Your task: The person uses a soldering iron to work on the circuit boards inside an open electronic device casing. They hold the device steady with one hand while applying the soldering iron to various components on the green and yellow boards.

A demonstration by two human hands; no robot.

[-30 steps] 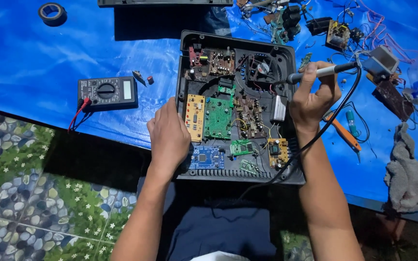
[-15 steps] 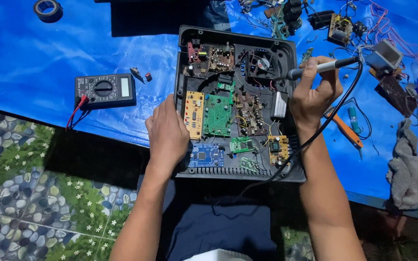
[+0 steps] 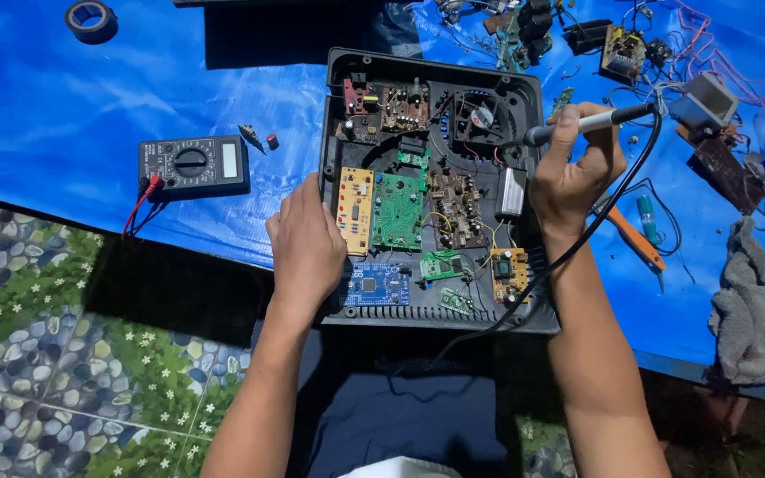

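Black case (image 3: 347, 80) lying open, centred on the blue tarp (image 3: 64, 97), near edge over the tarp's front edge, close to the lap; crowded with boards, green board (image 3: 397, 211) mid-case, yellow board (image 3: 355, 210) beside it at the left wall. Left hand (image 3: 306, 250) flat, fingers loose, resting on the case's left edge, touching the yellow board. Right hand (image 3: 574, 171) clenched round a soldering iron (image 3: 588, 123) above the right wall, cord trailing round the case's near-right corner. Multimeter (image 3: 192, 165) well left, bare tarp between; tape roll (image 3: 91, 19) far corner. Right side cramped: orange tool (image 3: 637, 237), loose boards, grey rag (image 3: 754, 319).
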